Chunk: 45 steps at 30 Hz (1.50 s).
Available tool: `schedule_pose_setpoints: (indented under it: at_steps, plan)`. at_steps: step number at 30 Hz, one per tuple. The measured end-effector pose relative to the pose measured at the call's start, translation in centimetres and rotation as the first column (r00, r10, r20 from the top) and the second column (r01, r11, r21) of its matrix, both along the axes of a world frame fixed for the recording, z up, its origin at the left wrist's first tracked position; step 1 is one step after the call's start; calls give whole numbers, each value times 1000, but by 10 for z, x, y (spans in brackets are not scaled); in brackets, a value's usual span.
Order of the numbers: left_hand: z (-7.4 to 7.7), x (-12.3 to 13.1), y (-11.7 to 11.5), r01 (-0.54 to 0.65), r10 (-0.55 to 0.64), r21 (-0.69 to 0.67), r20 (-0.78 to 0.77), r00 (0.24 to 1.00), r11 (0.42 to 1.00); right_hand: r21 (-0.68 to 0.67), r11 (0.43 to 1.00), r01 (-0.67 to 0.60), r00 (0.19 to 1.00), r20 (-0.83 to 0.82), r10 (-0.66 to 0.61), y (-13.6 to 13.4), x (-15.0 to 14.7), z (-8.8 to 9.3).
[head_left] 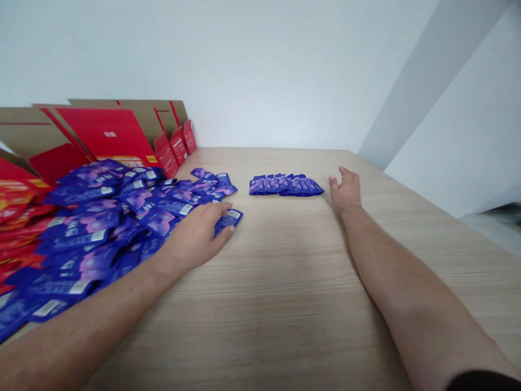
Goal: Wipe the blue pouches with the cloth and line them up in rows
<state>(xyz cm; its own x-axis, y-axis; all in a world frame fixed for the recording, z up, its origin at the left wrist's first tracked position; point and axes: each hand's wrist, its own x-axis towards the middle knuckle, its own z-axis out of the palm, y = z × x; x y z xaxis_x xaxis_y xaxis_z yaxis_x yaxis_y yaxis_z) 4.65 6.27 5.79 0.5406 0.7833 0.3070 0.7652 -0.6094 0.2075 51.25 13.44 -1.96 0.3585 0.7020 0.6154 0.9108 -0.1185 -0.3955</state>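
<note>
My left hand (pixel 203 228) is at the right edge of a heap of blue-purple sachets (pixel 150 203). Its thumb and fingers are apart, on either side of one blue sachet (pixel 232 218) lying at the heap's edge; I see no firm grip on it. Near the middle of the table, a row of several overlapping blue sachets (pixel 285 184) lies flat. Just right of that row, my right hand (pixel 345 187) rests with thumb and index finger apart and nothing visible between them; its other fingers are partly hidden.
Open red cardboard boxes (pixel 101 133) with brown insides stand behind the heap at the left. Red and orange sachets (pixel 18 217) are piled at the far left. The wooden table (pixel 277 304) ends at a white wall (pixel 268 76); its right edge slants toward me.
</note>
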Motion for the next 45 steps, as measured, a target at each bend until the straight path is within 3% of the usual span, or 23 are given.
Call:
schedule_pose_setpoints:
  at_steps: [4, 9, 14, 19, 24, 40, 45]
  plan:
    - [-31, -38, -47, 53, -45, -74, 102, 994, 996, -41, 999, 16, 1000, 20, -15, -14, -23, 5]
    - [-54, -45, -71, 297, -290, -15, 173, 941, 955, -190, 981, -47, 997, 50, 58, -20, -54, 17]
    - [-53, -38, -70, 405, -387, -92, 165, 907, 910, -299, 954, -26, 997, 57, 45, -2, -86, 34]
    - [-56, -40, -65, 407, -375, -159, 196, 906, 900, -396, 915, 72, 996, 75, -47, 34, -106, 45]
    - [-57, -38, -66, 403, -356, -192, 236, 904, 895, -489, 865, 115, 993, 89, -82, 56, -110, 43]
    - [-55, -36, -65, 389, -330, -238, 254, 909, 890, -586, 805, 96, 995, 87, -56, 66, -111, 34]
    - [-55, -37, -65, 387, -325, -252, 254, 911, 887, -650, 755, 87, 996, 67, -58, 69, -113, 36]
